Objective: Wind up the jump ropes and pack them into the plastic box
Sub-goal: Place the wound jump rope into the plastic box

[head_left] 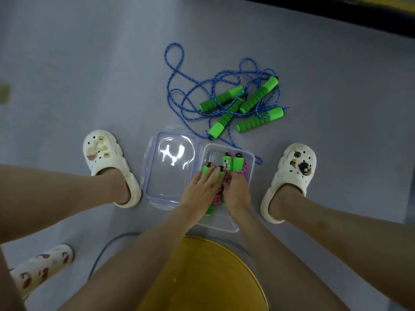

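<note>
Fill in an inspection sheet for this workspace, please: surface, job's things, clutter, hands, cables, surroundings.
Surface: grey floor, smooth.
Job's things: clear plastic box open, its lid flat beside it; pink jump ropes with green handles inside the box; blue jump ropes with green foam handles loose and tangled on the floor beyond it.
Clutter: a white patterned object at lower left, kind unclear.
Hands: left hand lies with straight fingers on the green handles in the box; right hand rests on the pink cord, fingertips hidden.
Cables: one grey cable curving on the floor by the stool.
Surroundings: yellow round stool below; white clogs on both feet; dark band at the far edge.
</note>
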